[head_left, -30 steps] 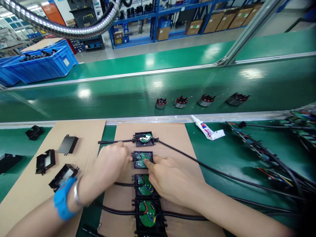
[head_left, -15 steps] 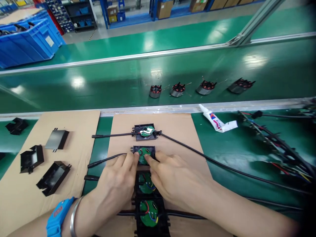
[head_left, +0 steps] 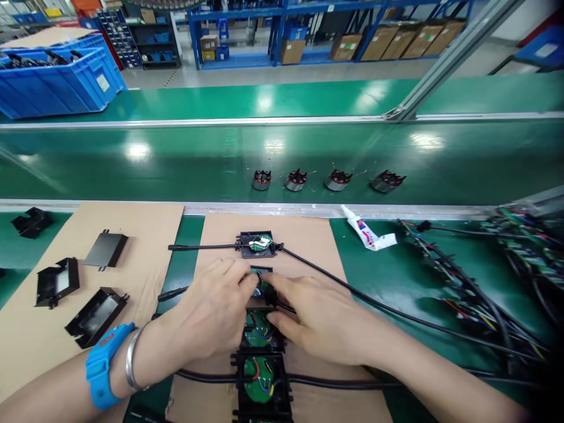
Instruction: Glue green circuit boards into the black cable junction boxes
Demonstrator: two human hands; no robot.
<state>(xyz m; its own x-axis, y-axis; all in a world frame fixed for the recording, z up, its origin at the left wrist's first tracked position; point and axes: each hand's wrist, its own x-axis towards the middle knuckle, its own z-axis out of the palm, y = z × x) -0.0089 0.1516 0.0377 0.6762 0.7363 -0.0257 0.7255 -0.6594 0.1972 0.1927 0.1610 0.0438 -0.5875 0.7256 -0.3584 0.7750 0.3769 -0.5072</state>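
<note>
A column of open black plastic boxes runs down the middle cardboard, each holding a green circuit board. My left hand is closed, its fingertips pinching the left edge of the circuit board at the second box from the far end. From the other side my right hand grips that board near a black cable, fingers bent. The board looks tilted and is mostly hidden by my fingers. Beyond it, the farthest box holds a board with white paste. Nearer me lie further boards with coloured wires.
Black covers lie on the left cardboard. A white glue tube rests right of the middle cardboard, near a bundle of wired cables. Several motor stators stand beyond the metal rail. A blue crate is at the back left.
My fingers have gone from pressing flat on the second board to gripping its edges, and the board has tilted. The camera view has lifted and shifted slightly.
</note>
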